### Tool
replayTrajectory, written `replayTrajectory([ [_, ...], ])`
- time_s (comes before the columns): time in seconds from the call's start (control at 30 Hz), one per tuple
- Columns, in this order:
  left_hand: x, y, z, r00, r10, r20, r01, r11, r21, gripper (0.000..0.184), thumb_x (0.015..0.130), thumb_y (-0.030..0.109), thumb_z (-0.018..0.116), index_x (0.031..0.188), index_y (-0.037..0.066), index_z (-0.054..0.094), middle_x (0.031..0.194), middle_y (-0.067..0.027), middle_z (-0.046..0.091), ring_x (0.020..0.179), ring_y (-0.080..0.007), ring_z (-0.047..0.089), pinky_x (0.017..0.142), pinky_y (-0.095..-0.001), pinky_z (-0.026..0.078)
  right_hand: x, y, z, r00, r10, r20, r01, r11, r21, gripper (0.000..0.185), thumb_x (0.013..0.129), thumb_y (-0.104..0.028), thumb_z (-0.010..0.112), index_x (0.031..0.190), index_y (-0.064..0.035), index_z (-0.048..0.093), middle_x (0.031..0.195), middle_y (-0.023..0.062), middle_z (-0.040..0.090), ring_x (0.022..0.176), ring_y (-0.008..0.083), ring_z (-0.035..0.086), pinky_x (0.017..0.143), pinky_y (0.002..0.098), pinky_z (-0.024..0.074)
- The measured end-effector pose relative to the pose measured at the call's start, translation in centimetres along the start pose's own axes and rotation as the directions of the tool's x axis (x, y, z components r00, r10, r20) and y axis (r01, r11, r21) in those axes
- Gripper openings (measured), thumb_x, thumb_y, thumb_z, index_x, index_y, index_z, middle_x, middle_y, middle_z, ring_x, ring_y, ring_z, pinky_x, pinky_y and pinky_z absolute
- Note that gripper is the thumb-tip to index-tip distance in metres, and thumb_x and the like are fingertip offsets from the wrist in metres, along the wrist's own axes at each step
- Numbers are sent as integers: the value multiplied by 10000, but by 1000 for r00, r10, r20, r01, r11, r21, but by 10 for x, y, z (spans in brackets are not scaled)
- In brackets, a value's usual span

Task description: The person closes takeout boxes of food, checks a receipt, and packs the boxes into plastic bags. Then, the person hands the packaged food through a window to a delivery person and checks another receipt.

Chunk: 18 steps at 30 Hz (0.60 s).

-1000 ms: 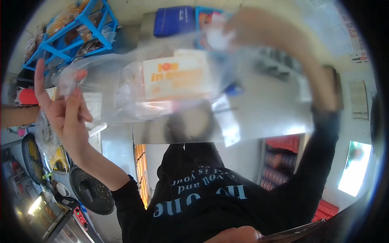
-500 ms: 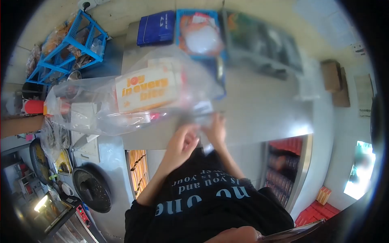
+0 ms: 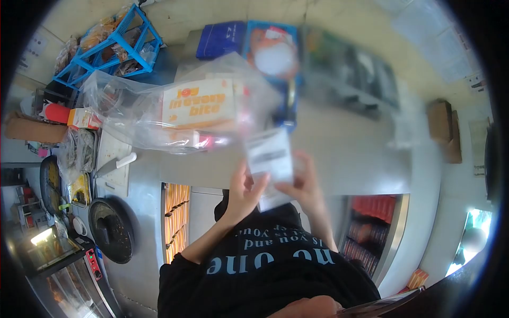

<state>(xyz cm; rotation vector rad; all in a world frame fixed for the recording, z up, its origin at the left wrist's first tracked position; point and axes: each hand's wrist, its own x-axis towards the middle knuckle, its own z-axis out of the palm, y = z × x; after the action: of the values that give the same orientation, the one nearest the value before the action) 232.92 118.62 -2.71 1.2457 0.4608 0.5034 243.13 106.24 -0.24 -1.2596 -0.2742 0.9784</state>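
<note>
A white printed paper slip, like a receipt point(image 3: 269, 153), is held upright in front of my chest at the counter's front edge. My left hand point(image 3: 246, 191) pinches its left side with the thumb across the front. On the opposite edge, my right hand point(image 3: 307, 185) grips the slip, its fingers slightly blurred. The print is too smeared to read. Just beyond the slip lies a clear plastic bag point(image 3: 132, 127) containing a white-and-orange food box point(image 3: 199, 103) lettered "joy in every bite" and something red and white.
Blue folded packaging point(image 3: 221, 40) and a blue basket point(image 3: 273, 53) stand along the back of the steel counter point(image 3: 350, 159). To the left are a white board point(image 3: 114, 177) with a knife point(image 3: 119, 163), a black lid point(image 3: 110, 230) and a blue rack point(image 3: 108, 53).
The slip has been raised and opened out flat between both hands, after being blurred low between them. Another person's arm at the far left has gone from view.
</note>
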Motion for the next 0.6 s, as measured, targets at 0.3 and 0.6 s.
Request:
replayTrajectory([
  [0.3, 1, 57, 2, 989, 26, 147, -25, 1000, -7, 435, 837, 6, 573, 1233, -18, 396, 1081, -113, 558, 974, -133, 545, 807, -258, 457, -4, -40, 27, 983, -157, 99, 176, 958, -227, 453, 766, -22, 689, 1148, 6, 448, 996, 144, 618, 896, 147, 600, 756, 266, 488],
  [0.6, 79, 164, -159, 734, 597, -323, -134, 594, 793, 736, 761, 91, 653, 1383, 74, 261, 892, -84, 585, 819, -201, 555, 765, -329, 426, 71, -100, 74, 566, -819, -90, 823, 555, 123, 179, 898, -102, 495, 1047, -5, 515, 984, 90, 563, 838, 134, 552, 712, 272, 465],
])
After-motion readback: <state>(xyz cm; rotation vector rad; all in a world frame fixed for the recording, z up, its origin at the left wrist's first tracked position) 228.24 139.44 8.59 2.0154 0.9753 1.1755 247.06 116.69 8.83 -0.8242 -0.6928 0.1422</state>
